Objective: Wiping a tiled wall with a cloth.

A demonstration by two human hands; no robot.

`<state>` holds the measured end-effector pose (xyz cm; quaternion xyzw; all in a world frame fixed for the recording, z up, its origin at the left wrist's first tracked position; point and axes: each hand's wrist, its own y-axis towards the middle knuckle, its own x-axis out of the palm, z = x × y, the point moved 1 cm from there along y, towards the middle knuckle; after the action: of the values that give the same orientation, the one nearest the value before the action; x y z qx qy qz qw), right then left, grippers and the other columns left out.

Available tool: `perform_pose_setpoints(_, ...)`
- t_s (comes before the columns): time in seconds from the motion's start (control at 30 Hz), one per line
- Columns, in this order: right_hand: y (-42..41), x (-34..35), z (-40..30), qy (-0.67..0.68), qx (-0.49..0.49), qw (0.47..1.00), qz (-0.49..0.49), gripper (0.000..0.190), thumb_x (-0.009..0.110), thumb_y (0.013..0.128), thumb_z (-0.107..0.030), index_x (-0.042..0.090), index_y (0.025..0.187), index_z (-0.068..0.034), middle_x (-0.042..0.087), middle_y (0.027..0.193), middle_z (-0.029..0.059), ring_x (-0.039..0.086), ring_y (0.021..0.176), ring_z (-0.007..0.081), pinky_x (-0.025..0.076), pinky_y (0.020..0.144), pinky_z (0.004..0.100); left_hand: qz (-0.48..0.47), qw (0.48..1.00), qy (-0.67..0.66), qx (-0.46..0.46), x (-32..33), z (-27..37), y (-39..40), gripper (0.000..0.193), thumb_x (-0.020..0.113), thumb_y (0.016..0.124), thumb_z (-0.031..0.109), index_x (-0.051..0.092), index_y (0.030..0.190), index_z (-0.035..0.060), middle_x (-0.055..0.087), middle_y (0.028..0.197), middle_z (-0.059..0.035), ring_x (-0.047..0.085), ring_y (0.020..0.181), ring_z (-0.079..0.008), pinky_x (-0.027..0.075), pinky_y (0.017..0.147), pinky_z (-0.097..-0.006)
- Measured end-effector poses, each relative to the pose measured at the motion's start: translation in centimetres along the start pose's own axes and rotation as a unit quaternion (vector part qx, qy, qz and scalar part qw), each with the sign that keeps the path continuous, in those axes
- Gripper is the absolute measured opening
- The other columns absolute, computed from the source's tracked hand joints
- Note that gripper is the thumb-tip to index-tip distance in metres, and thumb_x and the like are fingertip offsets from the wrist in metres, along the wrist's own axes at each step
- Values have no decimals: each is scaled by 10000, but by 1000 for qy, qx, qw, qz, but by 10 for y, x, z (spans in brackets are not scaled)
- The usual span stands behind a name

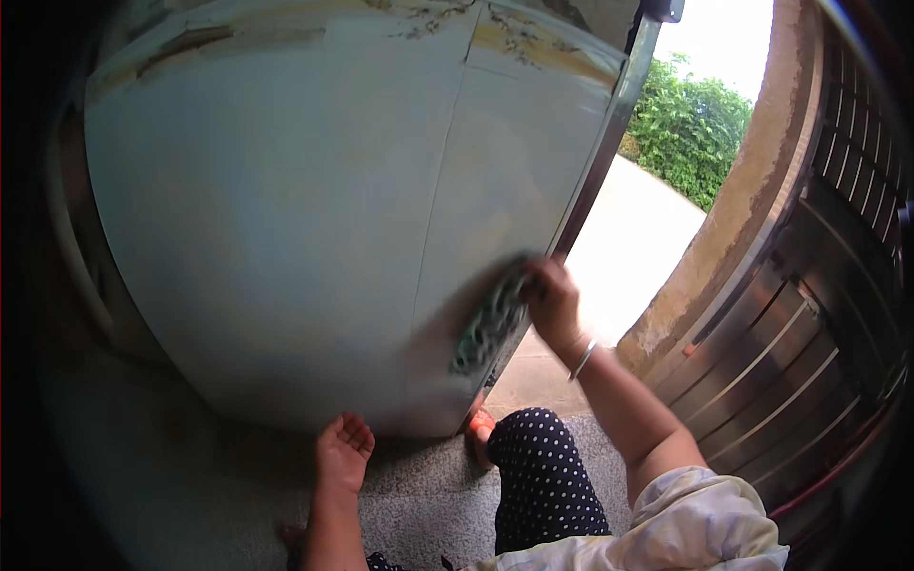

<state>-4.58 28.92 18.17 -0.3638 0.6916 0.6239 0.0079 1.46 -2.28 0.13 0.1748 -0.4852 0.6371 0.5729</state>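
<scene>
A large white door-like panel (285, 214) fills the view before me, with a thin seam running down its right part. My right hand (553, 300) grips a dark green patterned cloth (493, 321) near the panel's right edge. Motion blurs both the cloth and the fingers. The cloth hangs down to the left over the panel; whether it presses on the surface I cannot tell. Low in front of the panel's bottom edge, my left hand (346, 453) holds nothing, its palm turned up and its fingers loosely curled.
Brown stains and cracks (514, 36) mark the panel's top. To the right is a bright doorway with a pale path (628, 235) and green shrubs (689, 128) outside. A metal door with slats (778, 342) stands at far right. Speckled flooring (435, 514) lies below.
</scene>
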Motion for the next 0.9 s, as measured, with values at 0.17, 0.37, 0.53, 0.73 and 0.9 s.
perform_pose_setpoints(0.17, 147, -54, -61, -65, -229, 955, 174, 374, 607, 703, -19, 538, 1068, -66, 456, 1139, 204, 478, 1019, 387, 420, 866, 426, -9, 1000, 0, -6, 2, -6, 1, 122, 563, 817, 237, 587, 829, 118, 604, 796, -28, 562, 739, -175, 452, 683, -331)
perform_pose_setpoints(0.37, 150, 2, -68, -207, -265, 934, 121, 371, 576, 752, -144, 539, 1121, -139, 409, 1249, 167, 366, 1141, 412, 314, 957, 497, 0, 1000, 9, -5, -4, -7, 4, 129, 562, 816, 234, 584, 829, 108, 602, 790, -31, 560, 746, -181, 454, 688, -331)
perform_pose_setpoints(0.53, -2, 45, -16, -126, -260, 950, -117, 297, 545, 779, -140, 583, 1073, -144, 435, 1243, 144, 388, 1140, 377, 326, 966, 468, -6, 1000, -9, 14, -3, 1, -1, 130, 578, 802, 230, 589, 834, 105, 604, 785, -35, 559, 750, -186, 459, 691, -338)
perform_pose_setpoints(0.73, 22, 33, -18, -9, -279, 944, -174, 299, 598, 765, -142, 592, 1063, -117, 463, 1214, 173, 439, 1124, 361, 364, 959, 420, -35, 999, -2, 13, -6, 1, -1, 117, 587, 793, 220, 589, 833, 110, 602, 800, -35, 558, 771, -185, 460, 694, -342)
perform_pose_setpoints(0.9, 173, -5, -96, 27, -237, 966, 101, 479, 526, 731, 23, 481, 1194, -92, 390, 1252, 252, 466, 1073, 412, 426, 881, 413, -10, 1000, -4, -3, -8, -9, 4, 113, 593, 797, 225, 589, 823, 115, 607, 792, -30, 570, 770, -183, 461, 702, -344)
